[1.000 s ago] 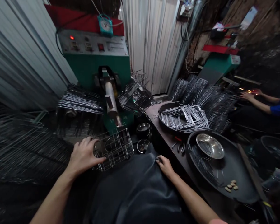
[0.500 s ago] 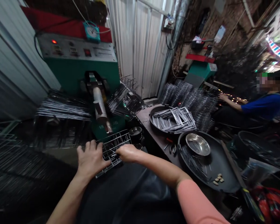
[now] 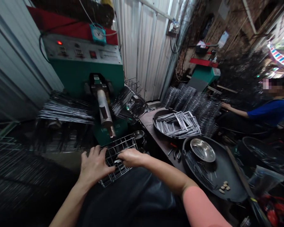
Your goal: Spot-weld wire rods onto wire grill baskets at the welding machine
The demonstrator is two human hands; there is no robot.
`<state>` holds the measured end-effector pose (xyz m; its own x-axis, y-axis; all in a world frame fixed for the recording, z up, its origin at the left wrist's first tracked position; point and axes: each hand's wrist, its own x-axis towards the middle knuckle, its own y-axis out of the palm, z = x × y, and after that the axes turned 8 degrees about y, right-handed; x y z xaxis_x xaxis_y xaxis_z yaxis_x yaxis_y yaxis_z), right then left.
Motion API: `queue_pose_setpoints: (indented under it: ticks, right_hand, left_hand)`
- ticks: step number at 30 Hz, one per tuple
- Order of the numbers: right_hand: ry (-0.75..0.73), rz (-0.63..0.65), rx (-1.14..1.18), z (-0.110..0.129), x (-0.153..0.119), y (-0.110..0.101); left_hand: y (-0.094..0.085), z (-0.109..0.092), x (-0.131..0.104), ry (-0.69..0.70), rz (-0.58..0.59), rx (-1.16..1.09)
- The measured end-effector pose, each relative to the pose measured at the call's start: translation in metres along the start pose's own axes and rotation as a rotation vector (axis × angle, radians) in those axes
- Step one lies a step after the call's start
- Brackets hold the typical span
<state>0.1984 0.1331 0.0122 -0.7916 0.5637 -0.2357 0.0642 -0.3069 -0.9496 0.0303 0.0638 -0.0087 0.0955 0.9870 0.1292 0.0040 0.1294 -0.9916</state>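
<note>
- Your left hand is spread wide, touching the basket at its left end
- Your right hand, fingers curled, pinches a shiny piece over it
- The basket sits just below the machine arm

At eleven o'clock, a teal-cased round dial; at twelve, a pale corrugated metal wall; towards two, a red, white and blue striped sheet; at three, a co-worker's blue sleeve; between four and five, small beige oval pieces on a round black tray.
</note>
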Motion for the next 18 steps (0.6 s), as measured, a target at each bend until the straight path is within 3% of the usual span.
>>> queue_pose_setpoints:
  ticks: [3,10,18]
  right_hand:
    - [-0.055,-0.002,-0.056,-0.004,-0.003,-0.004]
    - [-0.042,-0.079,-0.13,-0.008,0.008,0.006]
    - [-0.038,-0.155,-0.145,-0.007,0.007,0.004]
  left_hand:
    - [-0.001,0.004,0.004,-0.018,0.006,-0.007]
    - [0.001,0.012,0.012,0.002,-0.036,0.015]
    - [0.001,0.02,0.017,0.022,-0.064,-0.002]
